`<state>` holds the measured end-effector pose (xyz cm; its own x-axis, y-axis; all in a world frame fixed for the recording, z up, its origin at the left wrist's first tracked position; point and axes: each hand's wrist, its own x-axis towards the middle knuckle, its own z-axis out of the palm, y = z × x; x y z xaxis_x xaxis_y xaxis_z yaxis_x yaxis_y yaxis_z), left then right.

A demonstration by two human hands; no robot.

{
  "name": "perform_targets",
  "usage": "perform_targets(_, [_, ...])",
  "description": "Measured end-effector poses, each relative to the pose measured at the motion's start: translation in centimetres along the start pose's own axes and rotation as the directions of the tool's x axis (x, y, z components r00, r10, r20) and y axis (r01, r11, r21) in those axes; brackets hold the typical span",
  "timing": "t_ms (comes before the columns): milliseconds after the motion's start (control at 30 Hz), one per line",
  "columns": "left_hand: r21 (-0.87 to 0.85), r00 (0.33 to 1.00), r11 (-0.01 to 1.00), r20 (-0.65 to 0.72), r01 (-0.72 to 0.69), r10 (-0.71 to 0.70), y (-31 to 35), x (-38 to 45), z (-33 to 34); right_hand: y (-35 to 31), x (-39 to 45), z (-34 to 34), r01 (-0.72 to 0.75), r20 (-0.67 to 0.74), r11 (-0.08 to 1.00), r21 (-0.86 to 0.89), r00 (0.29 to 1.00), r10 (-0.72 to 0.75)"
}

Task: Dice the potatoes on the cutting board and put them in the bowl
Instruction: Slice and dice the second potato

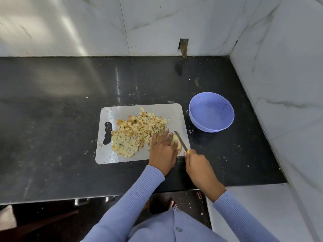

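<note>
Still dicing: left hand point(162, 151) fingers pressing 1 last potato piece point(175, 142) onto cutting board point(111, 158), right hand point(197, 165) clenched round knife point(180, 141); dice pile point(138, 131) unmoved, bowl point(211, 111) empty; next, steady downward cuts

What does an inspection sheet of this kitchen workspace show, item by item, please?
Surface: black countertop, with pale crumbs and smears.
Job's things: grey cutting board with a pile of diced potato; one uncut potato piece near its right edge; purple bowl to the right of the board, empty.
Clutter: nothing seen beyond the crumbs.
Grippers: left hand presses on the potato piece; right hand grips a knife with a yellow handle, blade beside the piece.
Cables: nothing seen.
Surroundings: white marble walls behind and to the right, with a small hole in the back wall.
</note>
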<state>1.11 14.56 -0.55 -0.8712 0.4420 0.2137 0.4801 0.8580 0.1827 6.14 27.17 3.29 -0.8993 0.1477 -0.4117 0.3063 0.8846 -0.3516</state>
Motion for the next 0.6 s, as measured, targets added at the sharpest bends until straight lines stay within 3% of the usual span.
perform_targets(333, [0.009,0.996,0.996,-0.001,0.094,-0.094,0.8,-0.1,-0.1,-0.3,-0.7,0.3,-0.027,0.01,0.985,-0.173,1.0,0.03])
perform_targets(600, [-0.138,0.984,0.977,-0.051,0.16,-0.168,0.4,-0.2,-0.4,2.5,-3.3,0.2,-0.044,0.069,0.984,-0.175,0.996,0.057])
